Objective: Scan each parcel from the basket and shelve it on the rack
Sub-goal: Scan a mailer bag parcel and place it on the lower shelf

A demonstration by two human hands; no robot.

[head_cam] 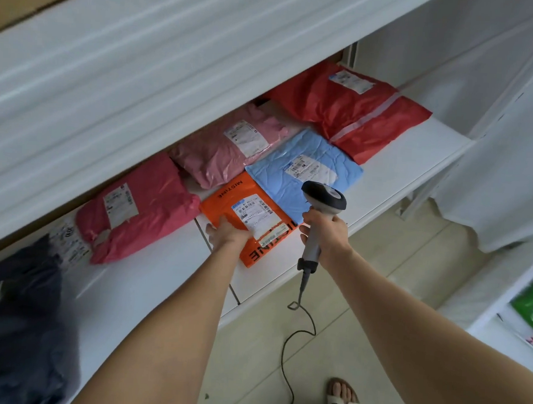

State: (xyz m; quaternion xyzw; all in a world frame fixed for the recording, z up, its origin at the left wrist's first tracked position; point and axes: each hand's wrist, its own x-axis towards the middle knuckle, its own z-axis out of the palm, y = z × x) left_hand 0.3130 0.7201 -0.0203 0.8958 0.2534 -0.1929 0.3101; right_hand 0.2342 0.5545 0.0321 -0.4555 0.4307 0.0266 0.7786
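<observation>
1. Head view, centre: the orange parcel (225, 196), printed "MISTINE" and bearing a white label, lies flat at the front of the white rack shelf (150, 276), with its near corner reaching the shelf's front edge.
2. The left hand (228, 235) rests palm down on the near left part of this parcel. Its fingers lie straight on the label's edge and the thumb is spread off to the left, so it presses rather than grips.
3. The right hand (325, 232), just right of the parcel, is wrapped round the grey handle of a barcode scanner (322, 197). The scanner's dark head tilts over the blue parcel (278, 187), and its cable (285, 351) hangs down and loops across the tiled floor (362, 299).
4. The blue parcel touches the orange one along its upper right edge. I cannot tell which of them overlaps the other.
5. Further back, a pale pink parcel (218, 156) lies in the middle and a red parcel (341, 113) sits in the upper right of the frame.
6. Left of centre lies a deep pink parcel (154, 202). A dark, blurred parcel (21, 312) fills the lower left.
7. The underside of an upper shelf (143, 56) spans the top of the frame.
8. At the bottom edge a foot in a white sandal (343, 394) stands on the floor.
</observation>
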